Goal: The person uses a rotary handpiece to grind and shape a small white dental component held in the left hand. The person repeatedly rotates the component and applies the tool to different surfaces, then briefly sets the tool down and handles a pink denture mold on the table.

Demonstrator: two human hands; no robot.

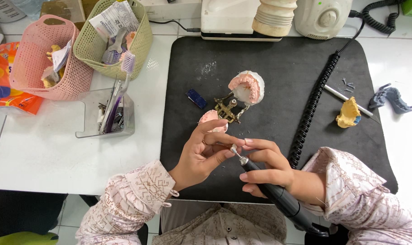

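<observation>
My right hand (266,167) grips a black rotary handpiece (278,197) like a pen, its metal tip (235,152) pointing left. My left hand (205,154) pinches a small part at that tip; the part is too small to make out. Just beyond my fingers stands a brass dental articulator (227,110) on the black mat (278,63), carrying a pink and white upper denture model (247,87) swung open and a pink lower model (209,118) partly hidden behind my left fingers.
A small dark blue block (197,98) lies left of the articulator. The coiled black cord (314,102) crosses the mat. A yellow wax lump (348,113), a white rod (342,95), a grey impression piece (392,97) sit right. Pink basket (36,72), green basket (142,43), clear tool holder (92,122) stand left.
</observation>
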